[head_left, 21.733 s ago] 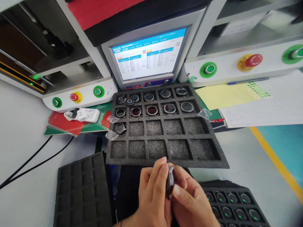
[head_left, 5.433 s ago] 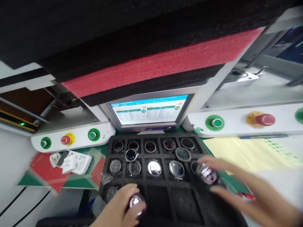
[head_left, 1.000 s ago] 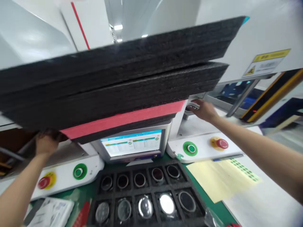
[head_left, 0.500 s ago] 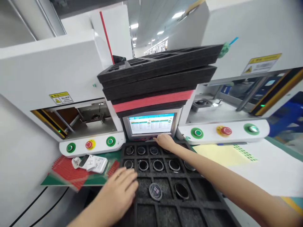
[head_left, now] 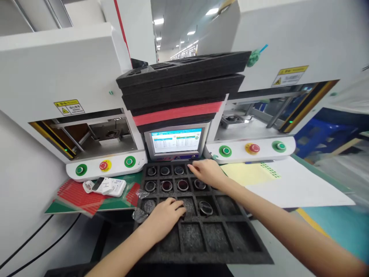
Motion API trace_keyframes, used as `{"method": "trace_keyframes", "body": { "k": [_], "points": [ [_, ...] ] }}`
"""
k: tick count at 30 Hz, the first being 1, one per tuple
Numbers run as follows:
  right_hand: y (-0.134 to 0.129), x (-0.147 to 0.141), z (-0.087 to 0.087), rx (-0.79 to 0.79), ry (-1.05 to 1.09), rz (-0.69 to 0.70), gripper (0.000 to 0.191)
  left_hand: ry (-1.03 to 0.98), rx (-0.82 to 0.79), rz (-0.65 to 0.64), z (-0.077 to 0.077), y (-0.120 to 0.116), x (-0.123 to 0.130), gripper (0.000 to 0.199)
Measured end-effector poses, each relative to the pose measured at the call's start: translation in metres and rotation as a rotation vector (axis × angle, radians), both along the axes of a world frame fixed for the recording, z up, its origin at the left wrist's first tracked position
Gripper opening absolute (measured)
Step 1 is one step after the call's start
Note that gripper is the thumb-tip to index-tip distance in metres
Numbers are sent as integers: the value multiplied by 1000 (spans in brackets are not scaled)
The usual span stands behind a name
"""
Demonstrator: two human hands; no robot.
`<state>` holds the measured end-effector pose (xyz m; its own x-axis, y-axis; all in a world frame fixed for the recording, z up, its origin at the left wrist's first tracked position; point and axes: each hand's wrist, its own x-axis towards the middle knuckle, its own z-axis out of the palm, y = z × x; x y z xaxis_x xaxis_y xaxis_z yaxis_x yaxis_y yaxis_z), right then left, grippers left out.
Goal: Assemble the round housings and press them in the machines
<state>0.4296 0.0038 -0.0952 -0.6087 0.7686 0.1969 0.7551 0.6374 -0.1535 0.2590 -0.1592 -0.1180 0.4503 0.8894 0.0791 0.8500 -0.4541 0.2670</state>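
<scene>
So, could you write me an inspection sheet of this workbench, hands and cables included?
Surface: green table, with a dark foam tray at its front.
Job's things: round watch-like pieces sit in some tray pockets.
Clutter: clear plastic scraps at the tray's left edge; red striped sheet, white gadget, yellow paper and pen on the table.
Hands: left hand over the tray's third row, right hand over its back; grip hidden on both.
Cables: two black cables, lower left.
Surroundings: lit screen between two white machines, foam stack above.
</scene>
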Motion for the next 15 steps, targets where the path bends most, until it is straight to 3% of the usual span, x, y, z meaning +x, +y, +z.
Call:
{"method": "trace_keyframes", "body": {
  "k": [4,6,8,11,13,15],
  "points": [
    [-66,67,-6,116,272,47,59,-184,-17,120,-3,4,-3,26],
    [-100,82,-9,149,419,59,61,-270,-10,221,2,-1,1,23],
    [-127,81,-10,151,565,53,50,-417,-28,346,10,-12,14,25],
    [-151,64,-3,95,818,68,25,-910,-158,551,19,-36,39,26],
    [-158,51,3,14,948,137,18,-1219,-263,612,20,-53,54,30],
    [-164,44,6,-89,1024,222,12,-1343,-293,624,19,-69,65,34]
  ]
}}
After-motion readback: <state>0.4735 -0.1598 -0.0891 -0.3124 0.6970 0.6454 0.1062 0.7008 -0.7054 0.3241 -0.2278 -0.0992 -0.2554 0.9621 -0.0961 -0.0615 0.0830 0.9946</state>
